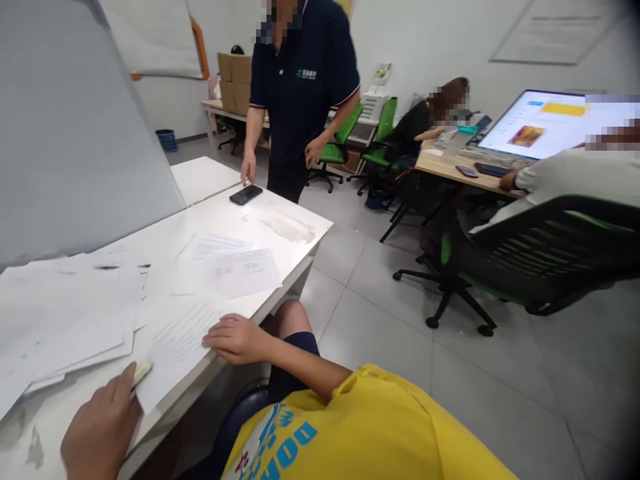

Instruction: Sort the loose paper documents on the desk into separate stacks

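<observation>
My left hand (100, 430) is at the near left of the white table (295, 230), its fingers closed on a small pale object (143, 372) that presses on the corner of a printed sheet (180, 337). My right hand (235, 338) lies palm down on the same sheet at the table's front edge, fingers loosely spread, holding nothing. My yellow shirt (370, 433) fills the bottom of the view. More printed sheets (240, 270) lie further along the table.
A loose pile of papers (60, 320) lies at the left under a grey partition (75, 133). A standing person in a dark polo (300, 80) has a hand beside a black phone (246, 194). Green chairs (540, 260), seated people and a lit monitor (540, 123) are at the right.
</observation>
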The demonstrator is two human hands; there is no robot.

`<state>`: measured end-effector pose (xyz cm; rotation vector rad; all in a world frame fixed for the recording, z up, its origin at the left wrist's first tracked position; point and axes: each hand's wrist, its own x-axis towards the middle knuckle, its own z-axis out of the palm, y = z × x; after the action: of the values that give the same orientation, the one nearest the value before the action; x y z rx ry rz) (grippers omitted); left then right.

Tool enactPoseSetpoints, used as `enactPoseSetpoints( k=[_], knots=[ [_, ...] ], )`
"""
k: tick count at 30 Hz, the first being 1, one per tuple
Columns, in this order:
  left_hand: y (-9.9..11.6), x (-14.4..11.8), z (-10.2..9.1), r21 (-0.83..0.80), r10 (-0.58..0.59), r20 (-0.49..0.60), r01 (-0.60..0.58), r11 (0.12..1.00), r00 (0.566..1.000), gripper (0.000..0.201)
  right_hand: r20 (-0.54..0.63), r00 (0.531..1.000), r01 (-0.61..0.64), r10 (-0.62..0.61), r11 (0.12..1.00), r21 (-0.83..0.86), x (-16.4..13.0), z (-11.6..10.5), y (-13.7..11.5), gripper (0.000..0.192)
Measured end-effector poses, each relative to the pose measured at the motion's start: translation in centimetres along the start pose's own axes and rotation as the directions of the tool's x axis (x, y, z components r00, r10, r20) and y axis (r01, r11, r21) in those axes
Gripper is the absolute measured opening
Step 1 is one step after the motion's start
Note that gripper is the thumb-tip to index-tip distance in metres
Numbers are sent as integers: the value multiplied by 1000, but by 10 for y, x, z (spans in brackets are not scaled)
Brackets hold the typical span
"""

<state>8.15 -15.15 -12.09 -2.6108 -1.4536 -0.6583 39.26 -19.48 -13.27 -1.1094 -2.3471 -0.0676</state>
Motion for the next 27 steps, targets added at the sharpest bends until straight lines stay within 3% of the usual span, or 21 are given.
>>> enactPoseSetpoints(
  k=[4,7,12,15,17,19,20,21,24,27],
  knots=[
    [17,-2,-6,238,39,-23,-33,971,999,59,-114,993,-3,10,998,64,-9,8,-4,29],
    [21,-3,-8,253,-9,1,8,968,1000,49,-209,977,-15,39,994,113,-16,10,-8,30],
    [25,-1,-9,238,-102,5,98,966,995,53,-349,923,-112,165,980,168,-25,2,-8,31],
    [29,-1,-8,227,-114,20,106,968,993,55,-501,822,-196,271,960,198,-20,-13,1,33],
    [31,-2,-8,222,-114,17,107,969,993,54,-637,708,-223,306,952,210,-7,-26,9,34],
    [33,-4,-8,222,-118,10,112,968,993,53,-743,609,-211,277,960,185,13,-36,13,37],
    [33,-5,-9,219,-121,7,116,969,993,52,-769,594,-189,238,970,154,25,-39,11,41],
    [33,-6,-9,211,-124,5,120,970,992,50,-774,605,-156,187,981,115,40,-39,8,45],
    [31,-9,-9,162,-126,13,123,979,992,45,-704,708,-45,51,999,27,93,-29,-15,54],
    [26,-9,-7,122,-140,-10,140,983,990,44,-629,778,10,17,999,41,163,-15,-41,50]
  ],
)
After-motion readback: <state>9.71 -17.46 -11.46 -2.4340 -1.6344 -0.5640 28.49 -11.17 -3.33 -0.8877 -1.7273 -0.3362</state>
